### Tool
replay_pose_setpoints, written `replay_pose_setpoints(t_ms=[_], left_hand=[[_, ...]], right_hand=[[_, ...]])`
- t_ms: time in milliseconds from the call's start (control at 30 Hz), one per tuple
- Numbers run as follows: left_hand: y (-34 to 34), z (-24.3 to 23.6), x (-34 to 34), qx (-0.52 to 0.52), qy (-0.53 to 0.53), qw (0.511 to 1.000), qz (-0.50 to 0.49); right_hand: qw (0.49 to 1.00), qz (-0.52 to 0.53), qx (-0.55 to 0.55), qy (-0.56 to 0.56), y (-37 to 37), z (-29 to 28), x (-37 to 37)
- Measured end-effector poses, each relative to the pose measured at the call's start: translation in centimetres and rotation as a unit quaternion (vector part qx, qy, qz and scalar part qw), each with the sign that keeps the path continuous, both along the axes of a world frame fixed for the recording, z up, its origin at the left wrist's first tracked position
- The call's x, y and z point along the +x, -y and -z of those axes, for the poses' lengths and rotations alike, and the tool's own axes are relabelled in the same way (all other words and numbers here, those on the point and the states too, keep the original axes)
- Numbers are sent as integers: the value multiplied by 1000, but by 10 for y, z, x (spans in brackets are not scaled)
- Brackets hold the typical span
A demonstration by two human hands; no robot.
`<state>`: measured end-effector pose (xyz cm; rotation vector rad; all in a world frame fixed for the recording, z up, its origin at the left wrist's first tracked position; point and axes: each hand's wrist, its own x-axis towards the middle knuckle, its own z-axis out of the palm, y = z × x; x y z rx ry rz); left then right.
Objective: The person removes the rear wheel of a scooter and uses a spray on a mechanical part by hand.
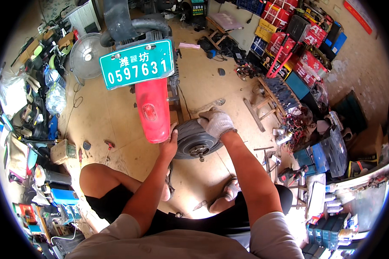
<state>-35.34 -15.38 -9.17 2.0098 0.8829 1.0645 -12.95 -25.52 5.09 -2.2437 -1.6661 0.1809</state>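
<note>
Steadying from both sides

My gloved right hand (215,123) grasps the wheel (193,138) at its far right edge; my left hand (169,144) is at its left side, its grip unclear to me. The red fender (159,108) hangs left. I judge this step as steadying; the next move calls for even, two-handed control.

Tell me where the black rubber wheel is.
In the head view, the wheel sits centrally, right of the curved red mudguard, between the bare left hand and white-gloved right hand.
</note>
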Motion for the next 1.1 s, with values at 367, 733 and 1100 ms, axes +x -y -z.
replay_pose_setpoints(t_ms=[367, 733, 1100], left_hand=[[8, -34, -8, 72, 20, 992, -105], [-8, -14, -2, 21, 28, 997, -74], [-23, 27, -19, -26, 86, 988, -123]], right_hand=[[988, 21, 101, -114, 7, 20, -11], [966, 108, -75, -222, 19, 20, -23], [958, 35, -66, -278, -19, 20, -41]])
